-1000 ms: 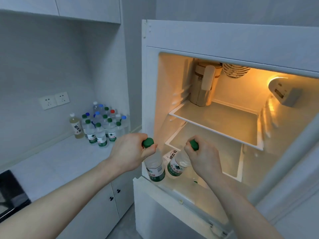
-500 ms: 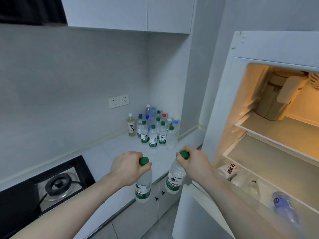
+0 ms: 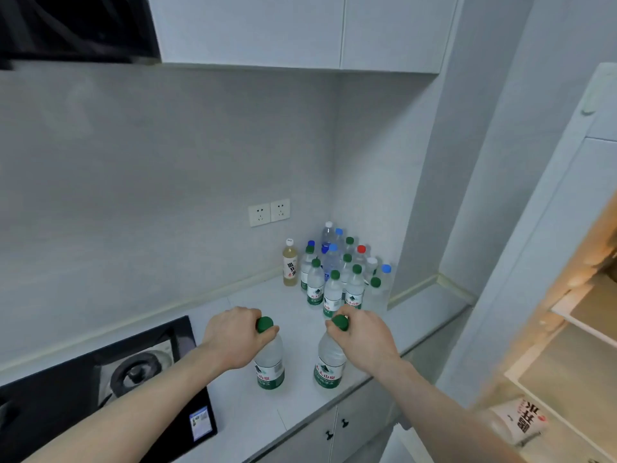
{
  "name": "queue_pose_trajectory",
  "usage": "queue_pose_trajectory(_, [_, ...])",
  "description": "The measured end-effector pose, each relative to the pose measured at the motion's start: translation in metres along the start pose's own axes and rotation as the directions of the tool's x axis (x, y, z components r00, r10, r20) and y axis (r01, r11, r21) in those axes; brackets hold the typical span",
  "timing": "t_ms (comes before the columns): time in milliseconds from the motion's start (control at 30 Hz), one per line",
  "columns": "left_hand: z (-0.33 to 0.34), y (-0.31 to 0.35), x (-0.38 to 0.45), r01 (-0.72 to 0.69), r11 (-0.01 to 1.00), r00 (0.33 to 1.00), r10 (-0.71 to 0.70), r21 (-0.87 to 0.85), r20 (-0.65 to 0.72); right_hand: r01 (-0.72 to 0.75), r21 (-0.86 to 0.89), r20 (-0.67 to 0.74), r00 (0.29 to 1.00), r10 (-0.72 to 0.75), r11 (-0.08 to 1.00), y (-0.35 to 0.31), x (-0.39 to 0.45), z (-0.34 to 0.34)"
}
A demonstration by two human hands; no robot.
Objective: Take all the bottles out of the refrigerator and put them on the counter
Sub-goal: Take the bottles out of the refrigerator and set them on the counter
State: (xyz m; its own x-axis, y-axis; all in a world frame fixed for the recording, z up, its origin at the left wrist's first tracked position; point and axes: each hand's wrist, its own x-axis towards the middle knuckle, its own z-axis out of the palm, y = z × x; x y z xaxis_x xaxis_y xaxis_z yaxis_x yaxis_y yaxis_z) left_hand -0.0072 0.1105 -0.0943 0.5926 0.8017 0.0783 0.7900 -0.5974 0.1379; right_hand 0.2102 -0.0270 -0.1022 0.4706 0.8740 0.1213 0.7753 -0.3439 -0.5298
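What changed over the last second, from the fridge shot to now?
Both green-capped bottles came out of the refrigerator leftward to the counter: left hand grips the left bottle, right hand the right bottle, both by the neck. Neither released. The bottle cluster at the back is unchanged.

I can read 喝开水 running down the label of the amber bottle [image 3: 289, 266] on the tabletop. A bottle lying in the refrigerator [image 3: 519, 421] shows 开水, upside down. The green labels of the two held bottles carry Chinese characters too blurred for me to read.
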Motion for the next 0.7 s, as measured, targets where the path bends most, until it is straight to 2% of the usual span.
queue_pose_trajectory(133, [0.004,0.009,0.038,0.024,0.999,1.000,-0.024,0.023,-0.005,-0.010,0.022,0.015,1.000,0.010,1.000,0.011,0.039,0.003])
queue_pose_trajectory(333, [0.028,0.022,0.091,0.000,0.997,0.995,-0.008,0.075,0.100,-0.109,-0.005,0.049,0.993,0.109,0.994,0.042,0.076,0.011])
queue_pose_trajectory(700, [0.086,0.064,0.205,-0.256,0.966,0.946,0.241,0.045,0.218,-0.322,-0.087,0.067,0.942,0.328,0.943,0.095,0.130,0.030])
